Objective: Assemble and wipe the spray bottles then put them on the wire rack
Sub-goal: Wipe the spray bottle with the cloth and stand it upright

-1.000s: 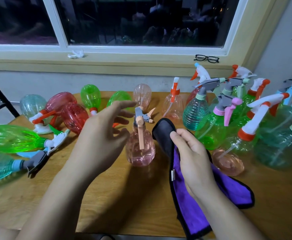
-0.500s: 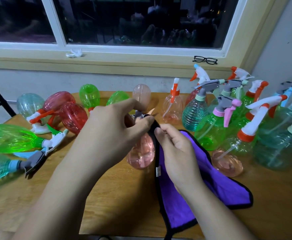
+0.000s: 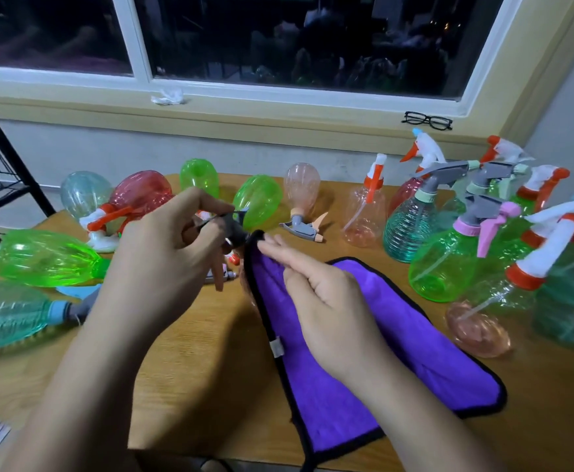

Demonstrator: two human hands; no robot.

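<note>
Near the middle of the table point(image 3: 193, 352), the left hand point(image 3: 163, 267) pinches a grey spray head point(image 3: 234, 233). The right hand point(image 3: 330, 301), fingers point(image 3: 278, 247) straight, presses a purple cloth point(image 3: 398, 335) against it. Lying bottles point(image 3: 47, 257) crowd the left edge and standing bottles point(image 3: 411, 226) the right. A wire rack point(image 3: 23, 172) stands beyond the left edge.

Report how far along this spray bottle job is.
Done: the bottles standing at right already carry sprayers. In hand: the left hand grips one sprayer head while the right hand presses the purple cloth to it. Left: the bottles lying at left wait, and the wire rack's visible part holds none.
</note>
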